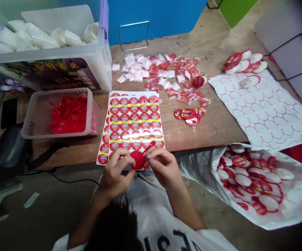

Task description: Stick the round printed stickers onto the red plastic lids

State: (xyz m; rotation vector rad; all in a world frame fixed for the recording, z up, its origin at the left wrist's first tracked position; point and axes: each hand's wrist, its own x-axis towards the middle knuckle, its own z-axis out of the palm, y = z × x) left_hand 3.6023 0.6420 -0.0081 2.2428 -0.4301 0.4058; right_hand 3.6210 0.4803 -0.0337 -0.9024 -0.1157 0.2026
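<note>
By the surface's (175, 142) near edge, the left grip (118, 169) pinched a red lid (137, 159), the right grip (166, 167) a small piece (147, 166). Capped cups (260, 164) filled a bag (296, 212); a tub (56, 135) of loose lids (69, 115) was left.

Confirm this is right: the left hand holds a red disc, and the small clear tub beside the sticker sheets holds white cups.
Not quite: the head view shows red pieces in the small clear tub beside the sticker sheets. The rest stands: the left hand holds a red disc.

lid (138, 159): red | sticker sheet (136, 122): red circles in rows (yellow bands between) | cups (72, 38): white
</note>
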